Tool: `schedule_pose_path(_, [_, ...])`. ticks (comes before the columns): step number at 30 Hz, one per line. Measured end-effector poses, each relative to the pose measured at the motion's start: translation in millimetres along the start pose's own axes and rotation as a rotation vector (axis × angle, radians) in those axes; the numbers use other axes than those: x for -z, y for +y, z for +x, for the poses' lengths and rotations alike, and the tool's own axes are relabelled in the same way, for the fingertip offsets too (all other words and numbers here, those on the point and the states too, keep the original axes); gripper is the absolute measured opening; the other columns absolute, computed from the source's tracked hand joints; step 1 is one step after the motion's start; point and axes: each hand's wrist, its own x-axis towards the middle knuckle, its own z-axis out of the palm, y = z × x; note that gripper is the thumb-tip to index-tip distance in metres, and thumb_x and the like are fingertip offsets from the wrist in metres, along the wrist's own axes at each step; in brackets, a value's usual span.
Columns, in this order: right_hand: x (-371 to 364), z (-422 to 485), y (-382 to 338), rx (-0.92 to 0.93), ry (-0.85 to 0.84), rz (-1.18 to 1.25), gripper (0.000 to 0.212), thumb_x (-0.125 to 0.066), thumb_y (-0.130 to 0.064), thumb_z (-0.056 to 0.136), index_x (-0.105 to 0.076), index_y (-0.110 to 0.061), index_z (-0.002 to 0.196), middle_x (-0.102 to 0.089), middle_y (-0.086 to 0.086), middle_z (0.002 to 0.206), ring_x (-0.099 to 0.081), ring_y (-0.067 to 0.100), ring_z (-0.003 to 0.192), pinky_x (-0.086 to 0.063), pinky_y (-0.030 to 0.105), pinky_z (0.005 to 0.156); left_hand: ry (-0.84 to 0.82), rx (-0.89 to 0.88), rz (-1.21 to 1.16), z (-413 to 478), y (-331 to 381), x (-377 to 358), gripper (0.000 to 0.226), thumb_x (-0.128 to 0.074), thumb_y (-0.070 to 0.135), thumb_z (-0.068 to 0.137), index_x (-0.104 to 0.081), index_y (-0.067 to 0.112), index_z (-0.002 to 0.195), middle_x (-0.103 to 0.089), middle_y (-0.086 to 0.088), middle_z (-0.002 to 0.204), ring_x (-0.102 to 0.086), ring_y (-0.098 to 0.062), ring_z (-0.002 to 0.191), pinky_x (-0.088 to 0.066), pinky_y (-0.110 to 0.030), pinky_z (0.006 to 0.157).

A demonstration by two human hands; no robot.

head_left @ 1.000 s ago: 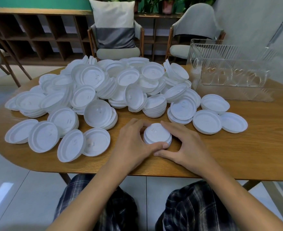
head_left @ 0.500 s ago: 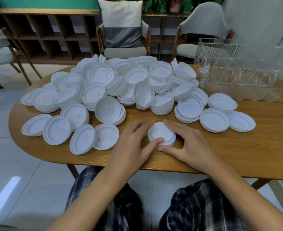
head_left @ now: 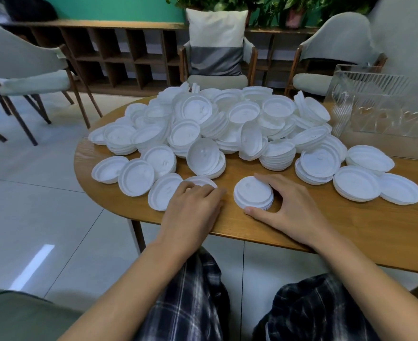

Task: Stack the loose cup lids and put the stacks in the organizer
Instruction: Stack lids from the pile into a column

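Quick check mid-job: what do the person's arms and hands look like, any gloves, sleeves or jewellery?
Both are bare: no gloves on the left hand or the right hand, and no rings, watch or wristband visible. The forearms are uncovered to the frame's edge, so no sleeves show. Over the lap lies a dark plaid garment with pale lines.

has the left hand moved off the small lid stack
Yes. The left hand has left the small stack and gone leftward onto a loose lid beside it.
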Motion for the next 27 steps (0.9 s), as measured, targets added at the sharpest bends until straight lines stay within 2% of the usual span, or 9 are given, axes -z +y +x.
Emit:
schedule_pose_path(4, [1.9,0.2,2.3,0.000,-0.002,-0.004,0.085,-0.085,-0.061,0.074,-0.056,-0.030,0.148,-0.055,-0.019,0.147,-0.046,-0.004,0.132,-0.032,0.016,0.108,0.001,-0.036,-0.066,5.5,-0.3,-5.4,0.020,-0.071,0.008,0.091,-0.073,0.011,0.111,-0.074,-0.004,0.086,-0.069,-0.030,0.075,-0.054,-0.044,0.085])
schedule_pose_path(7, [5.9,-0.4,7.2,-0.005,-0.002,-0.007,0.084,-0.086,-0.059,0.074,-0.056,-0.030,0.147,-0.056,-0.020,0.143,-0.047,-0.006,0.128,-0.029,0.005,0.101,0.013,-0.068,-0.185,9.4,3.4,-9.9,0.024,-0.057,0.017,0.099,-0.074,0.011,0.115,-0.073,-0.003,0.091,-0.069,-0.030,0.080,-0.056,-0.044,0.083])
schedule_pose_path(12, [13.3,-7.8,17.7,-0.033,0.035,-0.007,0.081,-0.089,-0.053,0.074,-0.059,-0.027,0.145,-0.058,-0.017,0.139,-0.047,-0.009,0.123,-0.025,-0.006,0.096,0.115,-0.052,-0.378,15.6,21.1,-9.6,0.024,-0.071,0.005,0.098,-0.073,0.010,0.121,-0.074,-0.001,0.109,-0.068,-0.016,0.098,-0.055,-0.029,0.083])
schedule_pose_path(14, [13.0,-11.6,21.2,-0.042,0.050,0.004,0.081,-0.090,-0.052,0.074,-0.058,-0.027,0.145,-0.058,-0.017,0.139,-0.047,-0.008,0.124,-0.025,-0.006,0.097,0.201,0.026,-0.521,21.1,30.4,-4.6,0.026,-0.071,0.003,0.098,-0.073,0.009,0.123,-0.073,0.000,0.110,-0.068,-0.008,0.100,-0.053,-0.019,0.088])
schedule_pose_path(16, [11.3,-14.1,21.3,-0.047,0.067,0.018,0.083,-0.089,-0.052,0.074,-0.056,-0.029,0.147,-0.057,-0.019,0.140,-0.047,-0.007,0.126,-0.026,-0.004,0.099,0.257,0.184,-0.659,27.6,37.5,1.1,0.028,-0.068,0.004,0.100,-0.072,0.014,0.126,-0.070,0.005,0.109,-0.068,-0.008,0.101,-0.053,-0.019,0.087])
schedule_pose_path(19, [10.9,-14.4,19.5,-0.041,0.070,0.059,0.088,-0.089,-0.049,0.075,-0.048,-0.035,0.152,-0.055,-0.024,0.141,-0.048,-0.007,0.128,-0.032,0.004,0.102,0.194,0.455,-0.970,37.6,43.1,7.5,0.029,-0.063,0.011,0.104,-0.070,0.025,0.128,-0.069,0.016,0.110,-0.070,-0.014,0.104,-0.057,-0.026,0.089])
schedule_pose_path(21, [10.7,-13.9,20.9,-0.022,0.073,0.086,0.090,-0.090,-0.047,0.075,-0.045,-0.038,0.153,-0.055,-0.024,0.142,-0.049,-0.006,0.131,-0.039,0.015,0.107,0.129,0.546,-1.123,42.4,44.9,6.6,0.028,-0.059,0.011,0.106,-0.070,0.027,0.127,-0.069,0.017,0.103,-0.070,-0.009,0.099,-0.058,-0.026,0.088])
schedule_pose_path(25, [8.6,-13.8,24.4,-0.006,0.087,0.101,0.098,-0.090,-0.046,0.075,-0.040,-0.033,0.158,-0.050,-0.023,0.150,-0.042,-0.009,0.139,-0.028,0.003,0.109,0.044,0.558,-0.991,44.0,46.4,-9.8,0.030,-0.057,0.016,0.107,-0.069,0.036,0.126,-0.068,0.010,0.096,-0.069,-0.015,0.089,-0.058,-0.034,0.082])
schedule_pose_path(27, [7.2,-13.9,27.8,0.002,0.083,0.098,0.098,-0.089,-0.047,0.076,-0.039,-0.035,0.159,-0.049,-0.022,0.153,-0.040,-0.007,0.142,-0.026,0.004,0.111,0.012,0.506,-0.850,43.6,47.2,-17.8,0.029,-0.056,0.021,0.107,-0.068,0.037,0.128,-0.068,0.012,0.100,-0.067,-0.011,0.091,-0.055,-0.026,0.082])
